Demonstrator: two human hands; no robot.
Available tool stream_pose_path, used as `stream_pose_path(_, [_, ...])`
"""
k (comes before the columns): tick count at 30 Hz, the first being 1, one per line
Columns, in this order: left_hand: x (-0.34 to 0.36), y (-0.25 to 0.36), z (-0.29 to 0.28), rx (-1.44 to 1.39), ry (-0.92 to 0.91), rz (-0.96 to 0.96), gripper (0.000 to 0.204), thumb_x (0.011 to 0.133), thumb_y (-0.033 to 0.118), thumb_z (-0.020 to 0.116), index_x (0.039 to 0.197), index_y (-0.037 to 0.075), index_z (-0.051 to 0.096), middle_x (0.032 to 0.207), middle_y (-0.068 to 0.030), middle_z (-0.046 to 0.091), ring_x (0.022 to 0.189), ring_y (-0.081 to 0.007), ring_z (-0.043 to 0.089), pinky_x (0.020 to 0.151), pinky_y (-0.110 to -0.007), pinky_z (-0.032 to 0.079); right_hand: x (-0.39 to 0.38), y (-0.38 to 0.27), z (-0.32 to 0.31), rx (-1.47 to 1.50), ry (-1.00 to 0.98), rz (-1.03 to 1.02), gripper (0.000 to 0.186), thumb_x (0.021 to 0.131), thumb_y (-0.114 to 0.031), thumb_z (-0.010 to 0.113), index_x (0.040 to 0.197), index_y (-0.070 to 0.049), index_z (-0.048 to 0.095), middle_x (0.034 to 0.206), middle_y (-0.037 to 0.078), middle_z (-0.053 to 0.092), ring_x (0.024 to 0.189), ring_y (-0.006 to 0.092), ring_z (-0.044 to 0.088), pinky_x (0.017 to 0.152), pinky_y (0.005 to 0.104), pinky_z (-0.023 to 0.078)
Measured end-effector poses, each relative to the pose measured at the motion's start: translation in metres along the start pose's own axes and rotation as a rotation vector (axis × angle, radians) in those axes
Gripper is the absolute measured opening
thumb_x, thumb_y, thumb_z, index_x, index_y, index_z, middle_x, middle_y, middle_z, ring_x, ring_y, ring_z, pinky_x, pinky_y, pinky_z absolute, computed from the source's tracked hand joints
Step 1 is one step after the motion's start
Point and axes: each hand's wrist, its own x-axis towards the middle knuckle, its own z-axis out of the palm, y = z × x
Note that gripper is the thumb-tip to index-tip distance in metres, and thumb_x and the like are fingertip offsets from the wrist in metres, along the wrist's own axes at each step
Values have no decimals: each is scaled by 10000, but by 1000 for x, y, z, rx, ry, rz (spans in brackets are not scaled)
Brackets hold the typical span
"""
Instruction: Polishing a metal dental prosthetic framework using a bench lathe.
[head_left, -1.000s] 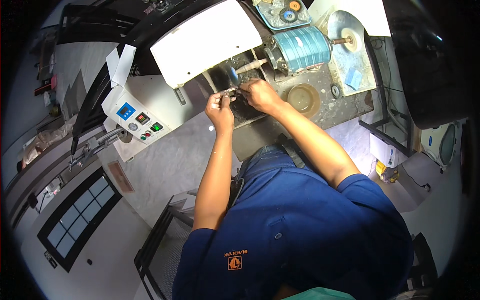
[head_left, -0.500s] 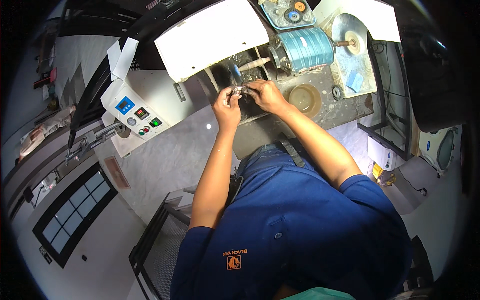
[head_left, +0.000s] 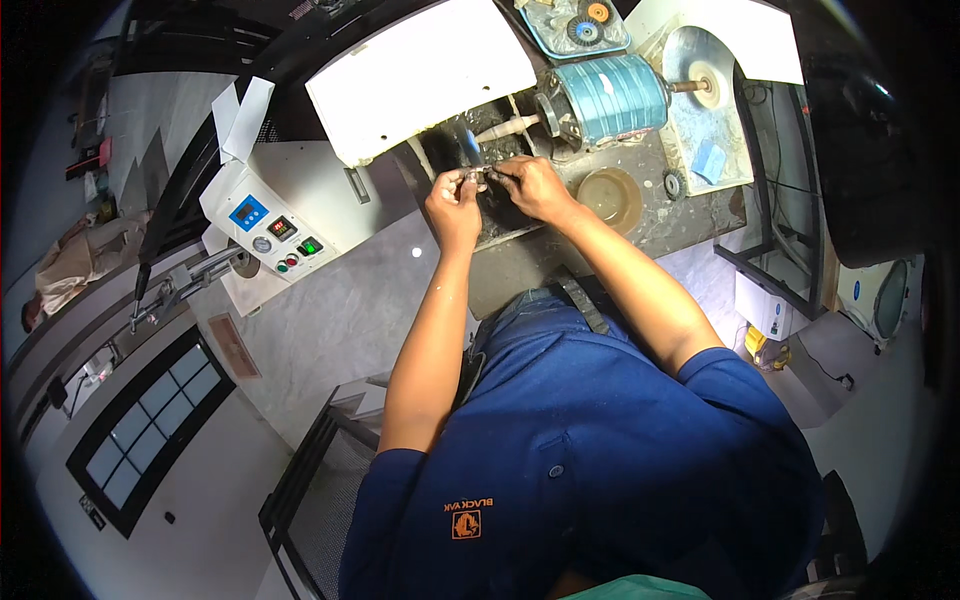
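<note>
Both hands meet in front of a dark, blue-tinged polishing wheel [head_left: 468, 142] on the left tapered spindle [head_left: 508, 128] of a teal motor [head_left: 612, 98]. Between the fingertips is a small pale, shiny piece [head_left: 481, 169], mostly covered and too small to name. My left hand [head_left: 456, 208] pinches its left end between thumb and fingers. On the other side, my right hand [head_left: 538, 190] has its fingers closed at the right end. The piece lies at the near edge of the wheel; whether it touches, I cannot tell. Fingertips on both hands look dark with grime.
A white hood [head_left: 425, 75] covers the wheel's far side. Right of my right hand stands a round bowl [head_left: 609, 199] with murky liquid. A second, pale wheel [head_left: 708, 88] sits on the motor's right shaft. A white control box [head_left: 270, 225] stands left.
My hands have shifted slightly, and the small piece now lies more level between them, with my right fingertips a little farther from my left. A beige shape at the far left has changed outline.
</note>
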Motion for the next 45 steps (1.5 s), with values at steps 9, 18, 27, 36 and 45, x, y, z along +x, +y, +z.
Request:
stream_pose_path(9, [19,-2,-10,-333,73,-319,139,804,-111,573,927,-64,617,820,-72,639,646,-111,568,608,-234,475,12,-13,10,-119,-50,-2,100,765,-68,600,781,20,644,769,236,622,771,408,610,712,460,491])
stream_pose_path(18, [35,-3,-11,-100,-38,-324,109,808,-84,589,910,-59,619,792,-55,620,629,-90,548,602,-232,473,7,-4,19,-117,-17,91,114,760,-86,632,816,8,663,763,234,624,757,406,611,697,460,494])
stream_pose_path(27, [14,8,-9,-280,-28,-158,109,842,-110,551,934,-70,593,844,-94,646,698,-119,599,655,-260,528,1,-12,11,-57,68,-28,69,757,-25,620,801,17,654,777,209,634,766,390,604,713,438,490])
stream_pose_path(36, [-5,-8,6,-488,172,-356,113,869,-71,536,967,-105,583,899,-147,638,740,-187,624,687,-296,539,17,-19,1,-173,-82,176,134,761,-110,612,819,-2,665,801,248,627,789,401,625,715,461,499])
stream_pose_path(45, [2,0,-10,259,-50,-53,83,855,-65,560,922,-43,605,844,-94,647,728,-123,610,658,-272,528,8,-13,-1,-167,-166,214,239,732,-111,655,954,-26,678,840,264,633,815,409,634,752,452,512])
